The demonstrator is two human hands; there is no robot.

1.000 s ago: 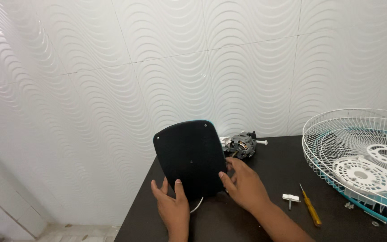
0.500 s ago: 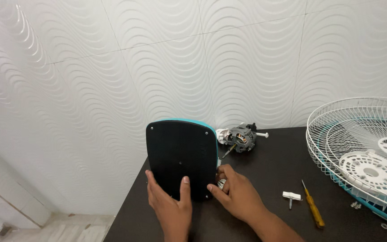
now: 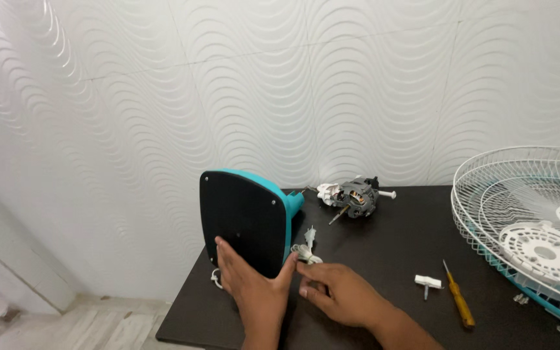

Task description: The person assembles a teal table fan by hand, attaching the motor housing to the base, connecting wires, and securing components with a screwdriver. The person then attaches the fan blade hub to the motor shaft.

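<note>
A teal fan base with a flat black underside [image 3: 244, 220] stands on edge at the left end of the black table [image 3: 384, 253], turned partly sideways. My left hand [image 3: 254, 288] presses flat against its lower black face, fingers spread. My right hand [image 3: 338, 295] lies just to the right of the base, its fingertips at the white cord and plug [image 3: 306, 249] that trails from it. Whether the fingers pinch the cord I cannot tell.
A grey fan motor [image 3: 354, 194] with a white shaft lies at the back by the wavy white wall. A white knob [image 3: 428, 282] and a yellow-handled screwdriver [image 3: 458, 303] lie to the right. White wire fan guards [image 3: 533, 227] fill the right side, small screws [image 3: 522, 299] beside them.
The fan base has turned from facing me squarely to an angle, showing its teal side. My right hand has dropped from the base's edge toward the white cord.
</note>
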